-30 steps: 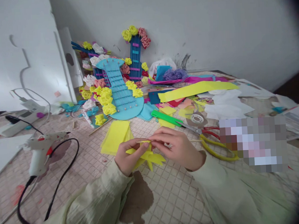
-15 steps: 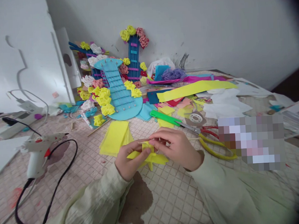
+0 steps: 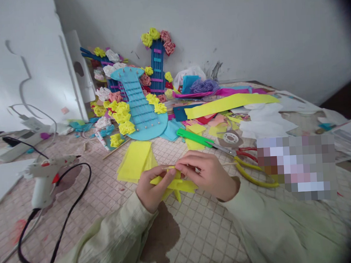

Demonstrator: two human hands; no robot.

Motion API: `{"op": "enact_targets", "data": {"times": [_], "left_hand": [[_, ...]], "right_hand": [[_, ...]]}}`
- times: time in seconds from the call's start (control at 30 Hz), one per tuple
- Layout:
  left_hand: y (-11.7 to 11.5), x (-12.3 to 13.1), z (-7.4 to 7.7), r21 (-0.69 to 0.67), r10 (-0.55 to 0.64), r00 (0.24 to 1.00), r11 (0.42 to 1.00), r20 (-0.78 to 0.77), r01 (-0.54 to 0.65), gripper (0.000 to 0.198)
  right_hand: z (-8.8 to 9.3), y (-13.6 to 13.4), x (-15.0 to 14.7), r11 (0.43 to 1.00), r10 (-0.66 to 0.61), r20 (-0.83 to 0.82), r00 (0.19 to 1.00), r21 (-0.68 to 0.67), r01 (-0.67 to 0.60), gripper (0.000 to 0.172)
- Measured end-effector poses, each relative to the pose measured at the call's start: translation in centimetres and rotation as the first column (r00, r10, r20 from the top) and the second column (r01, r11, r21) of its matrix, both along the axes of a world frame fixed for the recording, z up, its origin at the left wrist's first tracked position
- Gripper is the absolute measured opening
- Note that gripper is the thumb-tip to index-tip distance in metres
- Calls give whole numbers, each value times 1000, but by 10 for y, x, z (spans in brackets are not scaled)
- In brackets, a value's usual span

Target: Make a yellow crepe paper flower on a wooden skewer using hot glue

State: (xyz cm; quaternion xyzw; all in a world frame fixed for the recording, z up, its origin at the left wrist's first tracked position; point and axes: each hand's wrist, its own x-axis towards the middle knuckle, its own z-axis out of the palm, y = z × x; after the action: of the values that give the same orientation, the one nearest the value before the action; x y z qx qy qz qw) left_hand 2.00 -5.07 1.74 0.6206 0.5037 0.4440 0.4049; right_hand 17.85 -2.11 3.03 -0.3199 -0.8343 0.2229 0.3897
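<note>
My left hand (image 3: 151, 189) and my right hand (image 3: 208, 173) meet over the table centre, both pinched on a strip of yellow paper (image 3: 178, 185) wound round a thin wooden stick (image 3: 168, 168). The stick lies level between my fingertips, and loose yellow paper ends hang below them. A stack of yellow paper sheets (image 3: 134, 161) lies just beyond my left hand.
A white glue gun (image 3: 45, 175) with a black cord stands at the left. Green-handled cutter (image 3: 193, 138), yellow-and-red scissors (image 3: 250, 166) and a tape roll (image 3: 231, 138) lie right of my hands. Blue guitar-shaped boards (image 3: 140, 106) with paper roses lean on the back wall among paper scraps.
My fingers have shifted slightly on the stick and paper, with the yellow strip turned a little; both hands stay in the same spot.
</note>
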Motion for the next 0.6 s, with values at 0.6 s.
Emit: {"op": "enact_targets", "data": {"times": [0.6], "left_hand": [[-5,0,8,-82,-87,996,993,38,90,18]], "right_hand": [[-1,0,0,999,-43,4,999,30,43,15]]}}
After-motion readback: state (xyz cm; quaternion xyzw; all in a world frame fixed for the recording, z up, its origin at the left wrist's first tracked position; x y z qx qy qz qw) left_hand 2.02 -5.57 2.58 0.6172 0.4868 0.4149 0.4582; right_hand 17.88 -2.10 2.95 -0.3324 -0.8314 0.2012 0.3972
